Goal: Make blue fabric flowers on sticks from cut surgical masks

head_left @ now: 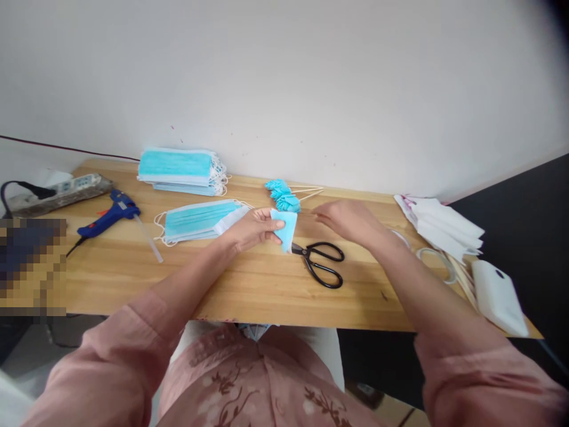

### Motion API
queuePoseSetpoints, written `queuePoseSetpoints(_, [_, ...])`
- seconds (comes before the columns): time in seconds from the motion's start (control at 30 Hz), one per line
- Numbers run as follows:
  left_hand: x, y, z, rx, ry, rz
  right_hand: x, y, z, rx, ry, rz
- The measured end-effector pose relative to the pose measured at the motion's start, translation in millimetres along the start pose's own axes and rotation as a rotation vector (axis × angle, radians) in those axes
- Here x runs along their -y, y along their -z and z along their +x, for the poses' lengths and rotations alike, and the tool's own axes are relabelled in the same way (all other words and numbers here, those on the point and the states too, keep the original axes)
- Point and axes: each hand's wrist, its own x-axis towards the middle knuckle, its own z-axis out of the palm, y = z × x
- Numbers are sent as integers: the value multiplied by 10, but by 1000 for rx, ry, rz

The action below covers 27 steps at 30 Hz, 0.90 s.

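My left hand [255, 230] is closed on a folded light-blue mask piece [287, 228], pinched between thumb and fingers above the table. To the right of it, my right hand [344, 218] hovers with its fingers loosely bent, slightly blurred, and no object shows in them. Black-handled scissors [323, 265] lie below the hands, their blades partly hidden behind the blue piece. Just behind the piece rest blue ruffled flowers [284, 196] on thin wooden sticks [309, 190]. Beside my left hand lie flat blue masks [198, 220], one partly covered by white material.
A stack of masks [175, 166] stands by the wall. On the left are a blue glue gun [109, 214] with a glue stick [149, 238] and a power strip [71, 191]. White folded sheets [440, 222], tape rolls [438, 265] and a white device [498, 295] occupy the right end.
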Motion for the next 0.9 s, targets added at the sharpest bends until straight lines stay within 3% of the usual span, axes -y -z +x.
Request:
queuePoseSetpoints(0.17, [67,-56,-41,139,160,89,-164,-298,571,-134,11,-29])
queuePoseSetpoints(0.33, [99,-35,-28,205,178,114,-263,-534,735,-193,68,37])
queuePoseSetpoints(0.5, [74,-35,-38,227,196,128,-382,-424,773,-245,53,76])
queuePoseSetpoints(0.67, [80,-28,-31,210,207,149,-422,-236,976,-402,-13,120])
queuePoseSetpoints(0.9, [131,-5,-16,215,231,161,-345,-315,1228,-414,-45,102])
